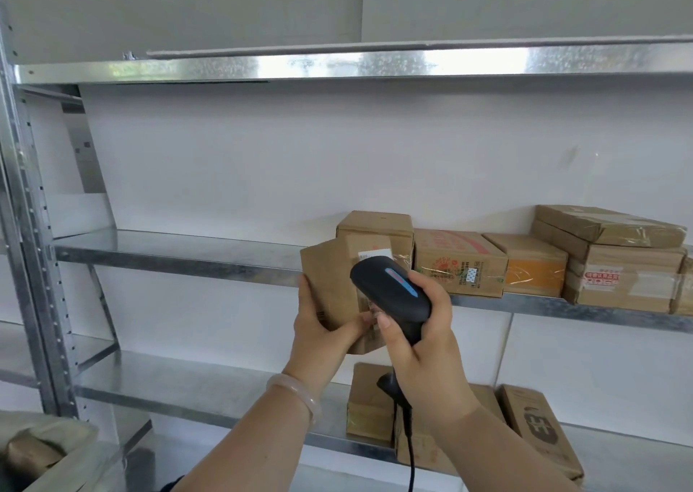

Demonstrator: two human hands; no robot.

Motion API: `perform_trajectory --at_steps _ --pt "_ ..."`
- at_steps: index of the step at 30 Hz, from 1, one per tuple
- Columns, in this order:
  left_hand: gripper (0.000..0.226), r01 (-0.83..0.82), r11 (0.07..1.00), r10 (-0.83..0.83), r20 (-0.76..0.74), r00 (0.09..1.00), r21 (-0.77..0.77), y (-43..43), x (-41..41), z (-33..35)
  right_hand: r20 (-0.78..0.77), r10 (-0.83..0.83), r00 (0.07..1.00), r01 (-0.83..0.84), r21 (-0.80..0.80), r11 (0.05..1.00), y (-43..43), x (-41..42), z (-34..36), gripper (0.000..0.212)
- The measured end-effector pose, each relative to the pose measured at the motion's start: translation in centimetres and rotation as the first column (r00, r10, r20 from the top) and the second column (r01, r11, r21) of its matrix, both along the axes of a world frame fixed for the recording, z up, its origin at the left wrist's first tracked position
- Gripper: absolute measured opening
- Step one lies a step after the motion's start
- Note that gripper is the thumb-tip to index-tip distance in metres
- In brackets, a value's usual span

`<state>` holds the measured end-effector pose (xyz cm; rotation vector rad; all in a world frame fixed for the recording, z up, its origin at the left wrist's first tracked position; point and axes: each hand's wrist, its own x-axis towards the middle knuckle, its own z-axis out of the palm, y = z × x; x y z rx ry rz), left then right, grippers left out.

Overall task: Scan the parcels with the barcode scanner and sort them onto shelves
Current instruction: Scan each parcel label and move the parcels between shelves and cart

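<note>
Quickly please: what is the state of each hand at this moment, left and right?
Left hand: closed, holding the brown parcel.
Right hand: closed, gripping the barcode scanner.

A plain white wall [262, 161] spans the middle from 9 to 3 o'clock. At 12 o'clock lies 1 thin white board [300, 51]. A pale pink bangle [296, 398] shows near 6 o'clock, and 1 beige sack [45, 429] at 8 o'clock.

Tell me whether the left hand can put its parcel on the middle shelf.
Probably yes: the left hand holds the parcel just before the middle shelf, and open surface shows left of the boxes.
</note>
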<state>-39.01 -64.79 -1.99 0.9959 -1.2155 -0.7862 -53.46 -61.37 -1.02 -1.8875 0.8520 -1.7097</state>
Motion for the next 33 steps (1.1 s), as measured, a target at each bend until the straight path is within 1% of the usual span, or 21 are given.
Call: perform_trajectory --at_steps 2,5,6,8,9,12,15,17,19,21,25,26,28,29,30,32,33 --pt "0.094 0.052 0.997 -0.05 -0.043 0.998 0.057 -0.3 0.3 -0.1 0.009 -0.048 0.999 0.048 0.016 0.999 -0.5 -0.4 0.1 0.056" --pt "0.094 0.14 0.985 -0.128 -0.111 0.985 0.102 -0.4 0.7 -0.3 0.043 -0.088 0.995 0.087 0.026 0.996 -1.2 -1.1 0.1 0.054" --pt "0.088 0.153 0.982 -0.139 -0.124 0.983 0.111 -0.5 0.8 -0.5 0.041 -0.091 0.995 0.09 0.023 0.996 -1.4 -1.1 0.1 0.053" --pt "0.06 0.135 0.982 -0.122 -0.105 0.987 0.128 -0.8 0.8 -1.0 0.016 -0.09 0.996 0.09 0.013 0.996 -1.6 -1.0 0.0 0.053" --pt "0.055 0.126 0.983 -0.116 -0.086 0.99 0.132 -1.0 0.8 -1.1 0.002 -0.09 0.996 0.089 0.008 0.996 -1.6 -0.9 0.0 0.053" --pt "0.055 0.11 0.984 -0.109 -0.016 0.994 0.142 -1.6 1.2 -1.1 -0.036 -0.109 0.993 0.109 0.0 0.994 -1.8 -0.7 -0.3 0.055" --pt "0.057 0.081 0.985 -0.085 0.023 0.996 0.149 -1.9 1.9 -0.8 -0.035 -0.109 0.993 0.109 -0.004 0.994 -2.0 -0.5 -0.4 0.057" --pt "0.053 0.06 0.987 -0.062 0.005 0.998 0.147 -1.8 2.3 -0.7 -0.036 -0.098 0.995 0.098 -0.008 0.995 -1.9 -0.3 -0.4 0.057" --pt "0.056 0.045 0.989 -0.039 -0.041 0.998 0.141 -1.7 2.7 -0.8 -0.054 -0.069 0.996 0.069 -0.011 0.998 -1.9 0.1 -0.4 0.057" --pt "0.061 0.026 0.99 -0.014 -0.08 0.997 0.139 -1.5 3.0 -0.8 -0.096 -0.036 0.995 0.034 -0.018 0.999 -1.7 0.5 -0.4 0.056" --pt "0.049 -0.022 0.99 0.033 -0.081 0.996 0.137 -0.7 4.6 -0.5 -0.211 -0.001 0.977 -0.004 -0.022 1.0 -1.5 0.5 0.0 0.055" --pt "0.05 -0.03 0.99 0.039 -0.065 0.997 0.138 -0.4 5.3 -0.4 -0.245 0.015 0.969 -0.02 -0.017 1.0 -1.5 0.5 0.1 0.056" --pt "0.061 -0.045 0.988 0.05 -0.03 0.998 0.147 0.2 6.8 -0.4 -0.304 0.064 0.95 -0.064 0.01 0.998 -1.8 0.5 0.2 0.056" --pt "0.064 -0.057 0.984 0.059 -0.009 0.998 0.17 0.5 7.6 -0.4 -0.337 0.088 0.937 -0.086 0.02 0.996 -2.0 0.5 0.2 0.055" --pt "0.058 -0.073 0.979 0.072 0.011 0.997 0.189 0.8 8.4 -0.6 -0.38 0.11 0.919 -0.11 0.02 0.994 -2.1 0.6 0.3 0.054" --pt "0.037 -0.108 0.966 0.101 0.041 0.994 0.236 1.6 9.8 -0.9 -0.473 0.142 0.869 -0.151 0.02 0.988 -2.1 1.0 0.3 0.055" --pt "0.03 -0.123 0.957 0.114 0.05 0.992 0.261 2.1 10.5 -1.1 -0.512 0.161 0.844 -0.172 0.025 0.985 -2.0 1.3 0.3 0.055"
